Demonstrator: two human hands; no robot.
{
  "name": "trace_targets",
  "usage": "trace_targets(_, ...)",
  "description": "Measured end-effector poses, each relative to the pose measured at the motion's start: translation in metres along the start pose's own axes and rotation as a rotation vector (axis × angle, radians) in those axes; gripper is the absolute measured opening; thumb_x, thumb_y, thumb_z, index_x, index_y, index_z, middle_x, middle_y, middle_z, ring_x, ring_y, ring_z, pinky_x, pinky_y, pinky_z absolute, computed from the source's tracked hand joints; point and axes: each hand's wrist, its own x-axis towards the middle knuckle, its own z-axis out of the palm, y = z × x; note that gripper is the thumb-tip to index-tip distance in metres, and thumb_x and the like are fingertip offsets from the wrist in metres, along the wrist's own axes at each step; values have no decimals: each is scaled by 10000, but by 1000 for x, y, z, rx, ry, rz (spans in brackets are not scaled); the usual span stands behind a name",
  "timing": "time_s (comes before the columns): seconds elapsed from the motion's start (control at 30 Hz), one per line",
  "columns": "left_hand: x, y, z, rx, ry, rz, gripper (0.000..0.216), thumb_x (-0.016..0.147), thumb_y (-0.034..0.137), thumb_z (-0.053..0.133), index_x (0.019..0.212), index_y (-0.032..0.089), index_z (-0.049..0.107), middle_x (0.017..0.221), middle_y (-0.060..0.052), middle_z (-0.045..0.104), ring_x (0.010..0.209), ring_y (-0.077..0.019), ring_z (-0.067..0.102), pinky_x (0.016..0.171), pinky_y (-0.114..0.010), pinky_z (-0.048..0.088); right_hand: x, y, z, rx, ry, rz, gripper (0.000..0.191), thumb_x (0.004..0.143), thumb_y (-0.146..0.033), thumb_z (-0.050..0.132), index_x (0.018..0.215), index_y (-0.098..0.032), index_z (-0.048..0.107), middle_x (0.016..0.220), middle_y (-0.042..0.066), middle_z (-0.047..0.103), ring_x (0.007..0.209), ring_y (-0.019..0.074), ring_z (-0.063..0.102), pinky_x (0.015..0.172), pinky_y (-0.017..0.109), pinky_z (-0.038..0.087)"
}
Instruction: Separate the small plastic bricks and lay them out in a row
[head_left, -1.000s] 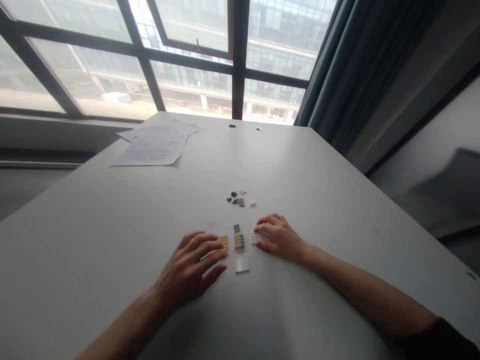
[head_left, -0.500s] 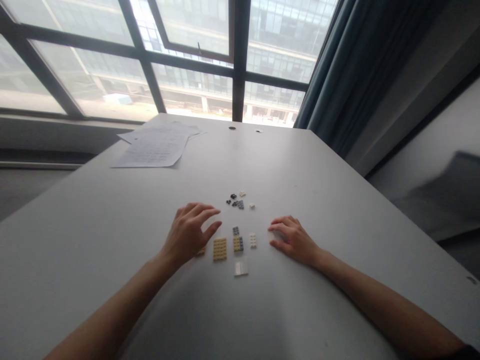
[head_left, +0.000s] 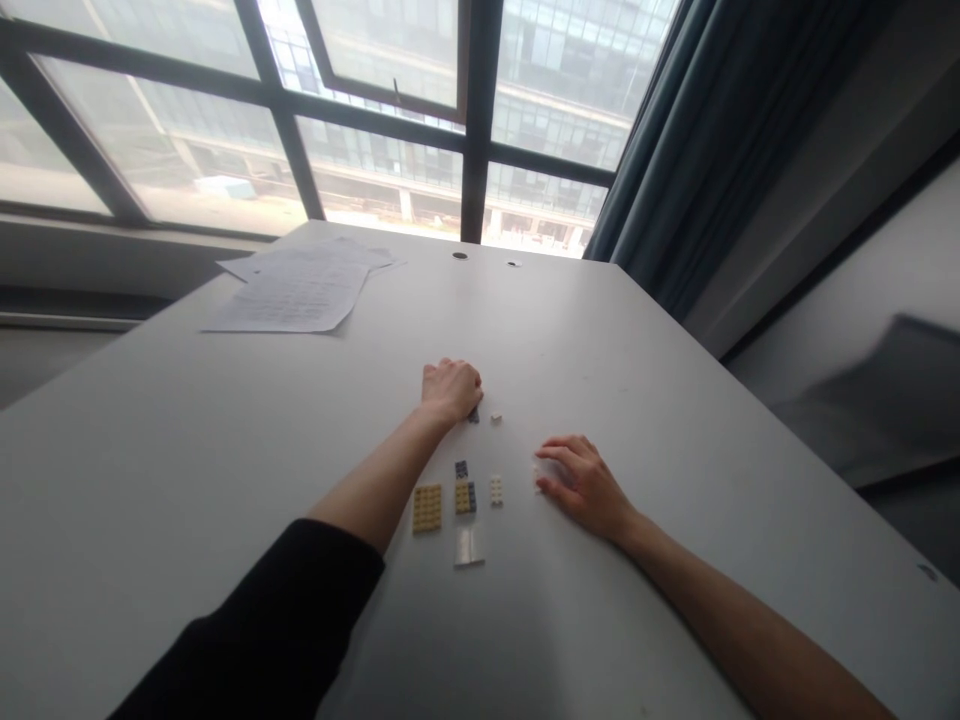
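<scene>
Grey brick (head_left: 474,415) shows at 5 o'clock off your left hand (head_left: 452,388); can't tell that grip. Right hand (head_left: 581,480) sits apart-fingered at white piece (head_left: 537,476). Likely picking; next needs a light pinch.

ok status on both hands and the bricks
Left hand at grey piece, partly covering it, fingertips hidden. Right hand at white piece, grip unclear. Tan block on table, touched by neither hand.

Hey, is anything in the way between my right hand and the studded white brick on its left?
Yes: a pale piece, partly hidden, sits right by the fingers of your right hand. Beyond it, nothing visible stands before the white brick.
</scene>
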Motion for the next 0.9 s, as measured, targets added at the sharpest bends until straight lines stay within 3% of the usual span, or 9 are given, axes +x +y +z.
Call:
trace_targets(0.17,-4,3,-6,35,8,127,185,827,234,543,823,179,720,976,-129,689,976,-279,558,845,-422,337,-1,0,0,3,5,-2,251,841,-290,632,1081,-215,626,1120,85,611,1064,242,523,944,433,417)
trace_targets(0.3,-30,6,-22,11,1,340,197,895,258,499,907,203,688,1017,-83,677,991,-229,551,875,-379,320,-1,0,0,4,0,-3,249,840,-279,631,1081,-216,624,1120,84,613,1061,243,526,948,443,414)
trace_targets(0.4,-53,10,-31,-17,-78,553,130,887,264,548,885,254,677,971,-7,685,950,-167,561,844,-307,326,0,-1,1,3,-4,-11,240,841,-272,625,1076,-220,625,1114,82,617,1054,243,531,950,447,411)
trace_targets(0.53,-72,16,-29,-9,-173,734,81,850,226,610,792,227,667,877,-6,679,865,-160,566,765,-298,329,1,-3,0,4,-5,-1,235,836,-276,633,1065,-220,632,1114,79,617,1058,243,529,955,445,411)
trace_targets(0.73,-80,16,-22,-44,-88,796,105,872,200,584,907,258,664,915,-2,673,894,-169,559,786,-310,350,1,-1,-2,23,-3,11,236,843,-294,630,1068,-225,634,1116,73,619,1063,238,530,959,436,417)
trace_targets(0.9,-93,-13,-29,-188,128,657,188,892,200,549,1048,260,636,1031,-16,666,953,-168,566,847,-318,399,14,2,0,69,-2,22,214,837,-256,639,1047,-221,659,1088,64,637,1046,225,541,964,421,417)
